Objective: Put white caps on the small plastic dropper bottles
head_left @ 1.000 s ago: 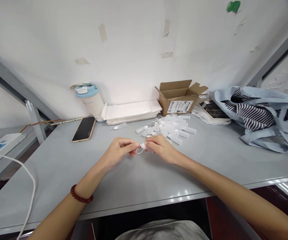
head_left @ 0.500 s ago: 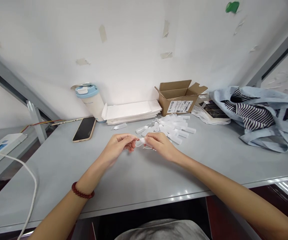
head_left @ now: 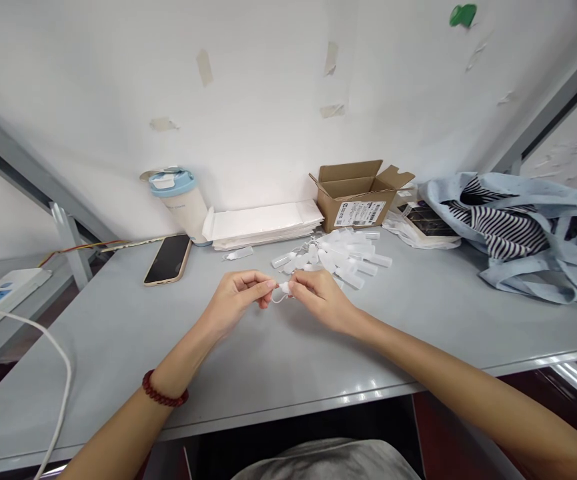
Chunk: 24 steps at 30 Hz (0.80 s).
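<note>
My left hand [head_left: 243,298] and my right hand [head_left: 324,298] meet over the middle of the table. Between their fingertips is a small white plastic dropper bottle [head_left: 284,287], its body mostly hidden by my right fingers, which are closed round it. My left thumb and forefinger pinch the narrow tip end; whether a cap sits there is too small to tell. A thin white strap loops down below the tip. Just behind my right hand lies a pile of translucent dropper bottles [head_left: 341,252]. One more bottle [head_left: 239,253] lies apart, to the left.
Along the wall stand a blue-lidded cup [head_left: 183,203], a stack of white envelopes [head_left: 263,220] and an open cardboard box [head_left: 353,200]. A phone [head_left: 168,260] lies left, a cloth bag [head_left: 518,220] right. A white cable [head_left: 65,373] crosses the table's left side.
My left fingers have shifted slightly and closed at the bottle's tip; the strap loop now hangs lower. The pile and other things stay in place.
</note>
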### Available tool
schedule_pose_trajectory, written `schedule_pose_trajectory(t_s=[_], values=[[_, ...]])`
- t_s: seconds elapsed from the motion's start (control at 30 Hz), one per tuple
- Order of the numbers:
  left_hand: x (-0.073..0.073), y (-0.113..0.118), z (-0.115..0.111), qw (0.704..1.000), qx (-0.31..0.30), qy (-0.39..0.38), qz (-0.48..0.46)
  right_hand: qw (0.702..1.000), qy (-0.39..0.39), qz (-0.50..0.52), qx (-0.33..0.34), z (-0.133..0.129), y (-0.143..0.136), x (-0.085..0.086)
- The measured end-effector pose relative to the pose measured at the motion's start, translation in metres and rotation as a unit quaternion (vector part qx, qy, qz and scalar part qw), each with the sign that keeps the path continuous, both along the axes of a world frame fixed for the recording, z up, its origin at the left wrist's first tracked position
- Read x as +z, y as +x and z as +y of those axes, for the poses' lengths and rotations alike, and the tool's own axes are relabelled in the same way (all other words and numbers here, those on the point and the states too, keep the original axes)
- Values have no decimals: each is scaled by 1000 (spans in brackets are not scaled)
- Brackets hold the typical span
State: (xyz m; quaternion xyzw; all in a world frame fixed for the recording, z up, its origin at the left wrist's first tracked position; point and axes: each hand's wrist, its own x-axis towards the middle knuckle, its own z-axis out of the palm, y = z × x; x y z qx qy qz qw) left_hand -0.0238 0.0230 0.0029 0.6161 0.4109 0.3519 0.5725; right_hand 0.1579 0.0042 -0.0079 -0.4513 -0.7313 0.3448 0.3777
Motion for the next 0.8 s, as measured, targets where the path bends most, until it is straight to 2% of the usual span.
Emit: schedule_pose_trajectory(t_s=[0.2,0.37,0.63,0.8], values=[[-1,1,-2,1000,-17,16,5,998,61,-5,14,-4,-1,-6],[-3,1,-3,999,-20,35,25,997,76,-19,13,-2,0,-10],[-3,8,-2,999,1,20,30,998,51,-3,24,-1,-4,-9],[0,5,2,999,33,-6,-18,999,25,25,13,1,-3,-2]])
